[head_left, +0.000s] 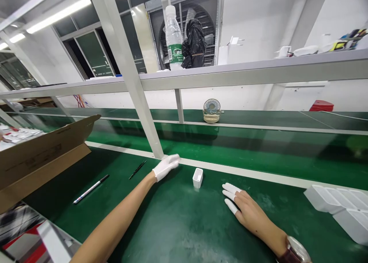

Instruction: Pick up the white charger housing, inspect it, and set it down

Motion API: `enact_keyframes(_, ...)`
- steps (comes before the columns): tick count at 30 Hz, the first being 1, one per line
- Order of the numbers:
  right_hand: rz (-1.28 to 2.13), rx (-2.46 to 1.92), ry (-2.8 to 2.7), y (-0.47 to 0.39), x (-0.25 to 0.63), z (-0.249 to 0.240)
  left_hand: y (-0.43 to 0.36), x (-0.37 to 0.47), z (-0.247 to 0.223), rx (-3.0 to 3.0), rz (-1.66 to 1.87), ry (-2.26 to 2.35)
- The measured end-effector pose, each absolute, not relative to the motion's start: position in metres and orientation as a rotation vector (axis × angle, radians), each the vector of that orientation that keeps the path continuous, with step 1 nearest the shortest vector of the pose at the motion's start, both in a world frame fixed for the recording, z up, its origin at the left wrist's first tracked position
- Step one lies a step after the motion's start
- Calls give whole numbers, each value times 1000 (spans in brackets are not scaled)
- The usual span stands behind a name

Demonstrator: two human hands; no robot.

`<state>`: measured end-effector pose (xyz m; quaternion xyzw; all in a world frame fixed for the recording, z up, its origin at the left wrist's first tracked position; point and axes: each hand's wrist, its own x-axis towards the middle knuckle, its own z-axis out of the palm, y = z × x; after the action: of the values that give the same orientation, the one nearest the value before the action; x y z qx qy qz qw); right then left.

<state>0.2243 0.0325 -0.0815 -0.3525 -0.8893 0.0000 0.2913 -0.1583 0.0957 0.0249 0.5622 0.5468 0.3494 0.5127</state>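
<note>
My left hand (pixel 166 167), in a white glove, stretches out beside the foot of a pale metal post. Its fingers are extended and a little blurred, and I see nothing in them. My right hand (pixel 243 206) lies spread low over the green table (pixel 184 224), with white covers on several fingertips and a watch (pixel 297 249) on the wrist. Between the two hands stands a small white open-topped box (pixel 197 178), touched by neither. A thin black pen (pixel 137 170) lies left of my left hand, and a white marker (pixel 91 189) is farther left.
White trays (pixel 330 199) stand at the right edge. An open cardboard box (pixel 43 163) takes up the left side. The metal post (pixel 129 71) rises to a shelf (pixel 247 73) bearing a plastic bottle (pixel 174 38). Beyond the green belt sits a small fan (pixel 212 110).
</note>
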Motion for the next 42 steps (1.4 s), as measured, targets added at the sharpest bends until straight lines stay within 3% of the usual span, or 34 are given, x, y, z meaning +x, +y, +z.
enact_keyframes(10,6,-926,-2364,32,223,-81,111,-133,21,1470,1105,1567)
enact_keyframes(14,-14,-952,-2361,32,222,-81,96,-116,46,1483,1333,1760)
enact_keyframes(17,-48,-964,-2364,33,222,-82,62,-87,71,1537,1371,1659)
enact_keyframes(23,-202,-756,-2355,26,221,-73,2,-10,61,1528,117,559)
enact_keyframes(25,-226,-660,-2358,20,219,-67,2,5,43,1581,-107,384)
enact_keyframes(42,-429,-574,-2385,5,206,-87,27,22,10,1375,-165,191)
